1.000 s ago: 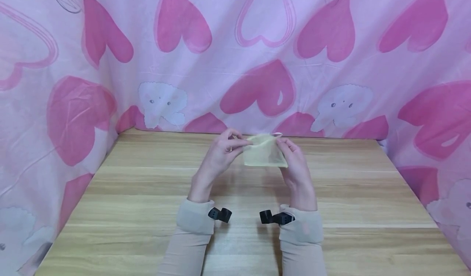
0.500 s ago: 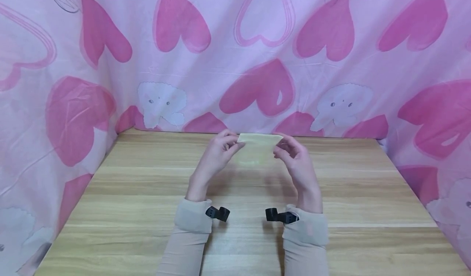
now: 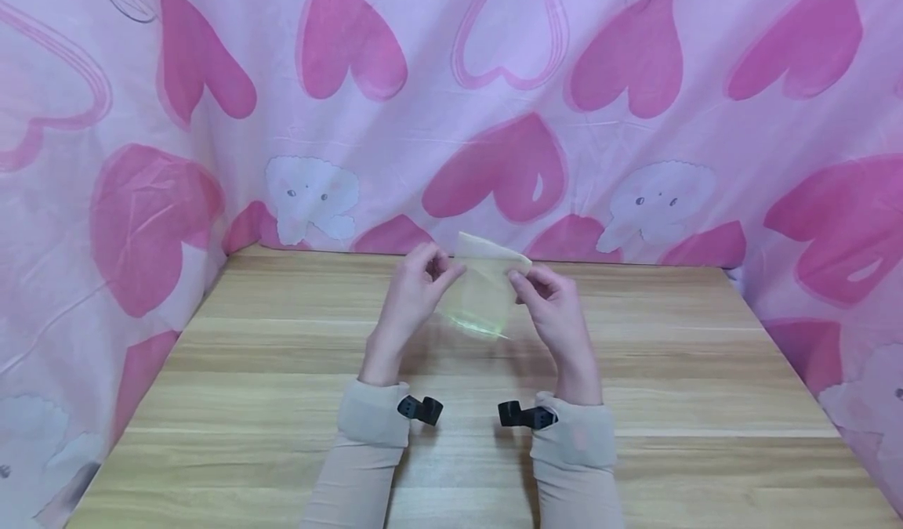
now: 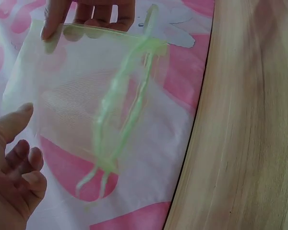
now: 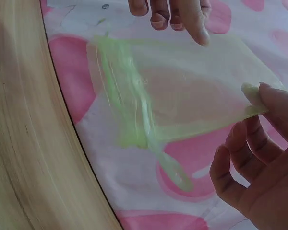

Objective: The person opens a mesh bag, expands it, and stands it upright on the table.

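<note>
Pouch, pale yellow-green and sheer, hangs above the far part of the desk, and I take every other place from it. From my end I see it tilted between the two hands, its straight edge sloping from a raised left corner down to the right. On the pouch's right side, the right hand pinches the fabric near that edge; through the mesh I make out fingertips lying behind it. On its left side, the left hand has its thumb against the border, while the other fingers I can see curl clear of the cloth; I cannot tell whether one hidden behind the thumb completes a grasp. At the pouch's opposite end run green drawstrings, somewhat blurred, with tails and a loop reaching past its sides. Nearer the person than the pouch, a left sleeve and a right sleeve each show a black device at the cuff. Behind the pouch I have a pink heart-printed curtain.
</note>
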Demonstrator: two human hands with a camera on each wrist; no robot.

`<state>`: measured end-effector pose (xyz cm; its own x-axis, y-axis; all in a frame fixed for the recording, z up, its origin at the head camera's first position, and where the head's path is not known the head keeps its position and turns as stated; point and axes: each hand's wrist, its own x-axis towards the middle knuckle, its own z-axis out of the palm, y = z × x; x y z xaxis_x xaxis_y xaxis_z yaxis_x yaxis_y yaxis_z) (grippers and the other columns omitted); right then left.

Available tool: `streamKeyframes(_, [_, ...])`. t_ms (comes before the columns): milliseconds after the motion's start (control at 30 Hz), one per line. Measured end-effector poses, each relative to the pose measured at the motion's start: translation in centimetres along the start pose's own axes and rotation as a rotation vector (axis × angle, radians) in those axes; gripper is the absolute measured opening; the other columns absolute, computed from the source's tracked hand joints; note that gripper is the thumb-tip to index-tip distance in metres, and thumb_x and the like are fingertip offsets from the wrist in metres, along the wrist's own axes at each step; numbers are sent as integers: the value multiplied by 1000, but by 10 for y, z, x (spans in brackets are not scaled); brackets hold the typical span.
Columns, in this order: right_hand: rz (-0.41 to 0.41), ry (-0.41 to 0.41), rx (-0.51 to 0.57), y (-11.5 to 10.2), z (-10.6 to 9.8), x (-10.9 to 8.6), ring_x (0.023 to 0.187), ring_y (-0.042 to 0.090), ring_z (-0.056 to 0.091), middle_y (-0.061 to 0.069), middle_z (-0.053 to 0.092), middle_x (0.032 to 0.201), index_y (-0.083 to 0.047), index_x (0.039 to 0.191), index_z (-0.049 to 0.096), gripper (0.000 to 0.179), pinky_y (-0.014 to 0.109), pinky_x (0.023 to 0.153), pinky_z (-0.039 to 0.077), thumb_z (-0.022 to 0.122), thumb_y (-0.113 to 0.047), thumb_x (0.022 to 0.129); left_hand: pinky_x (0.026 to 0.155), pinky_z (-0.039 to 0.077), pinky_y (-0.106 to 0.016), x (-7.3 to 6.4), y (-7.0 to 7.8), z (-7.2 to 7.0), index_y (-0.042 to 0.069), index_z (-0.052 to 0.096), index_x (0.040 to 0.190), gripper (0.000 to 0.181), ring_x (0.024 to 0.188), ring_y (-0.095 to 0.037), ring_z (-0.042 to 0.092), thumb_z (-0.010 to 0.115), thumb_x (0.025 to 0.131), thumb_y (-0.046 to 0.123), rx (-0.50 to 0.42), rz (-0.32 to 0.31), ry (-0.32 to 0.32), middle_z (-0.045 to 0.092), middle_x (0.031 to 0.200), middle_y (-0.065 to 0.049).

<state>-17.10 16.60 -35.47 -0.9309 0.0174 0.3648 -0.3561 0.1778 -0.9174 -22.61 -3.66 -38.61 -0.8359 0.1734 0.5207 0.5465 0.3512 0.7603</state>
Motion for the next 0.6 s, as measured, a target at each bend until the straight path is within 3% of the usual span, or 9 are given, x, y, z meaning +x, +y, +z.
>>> streamKeyframes(67, [13, -18, -11, -2, 3, 0, 68, 25, 56, 29, 55, 78, 15, 98, 67, 14, 26, 66, 49, 62, 2, 94, 67, 49, -27, 0, 0, -1, 11, 63, 87, 15, 76, -12, 54, 71, 91, 22, 35, 27, -28, 57, 84, 1])
streamKeyframes(200, [39, -99, -75, -5, 6, 0, 67, 16, 54, 31, 60, 80, 13, 98, 68, 15, 22, 61, 42, 62, 0, 94, 75, 51, -27, 0, 3, 0, 14, 71, 103, 20, 83, -9, 59, 63, 96, 31, 85, 44, -151, 65, 94, 5])
streamKeyframes(400, [55, -211, -144, 13, 8, 3, 72, 24, 59, 25, 67, 82, 9, 95, 70, 14, 25, 67, 45, 65, -4, 94, 73, 51, -28, 0, 9, 2, 23, 73, 112, 24, 81, -7, 61, 59, 98, 37, 105, 28, -313, 68, 95, 11])
streamKeyframes(600, [45, -231, -167, 28, 7, 4, 73, 16, 59, 10, 69, 84, -1, 96, 73, 13, 25, 66, 48, 71, -12, 90, 67, 51, -28, -1, 12, 3, 20, 75, 106, 17, 77, -9, 62, 61, 98, 25, 41, 6, -347, 68, 89, 11])
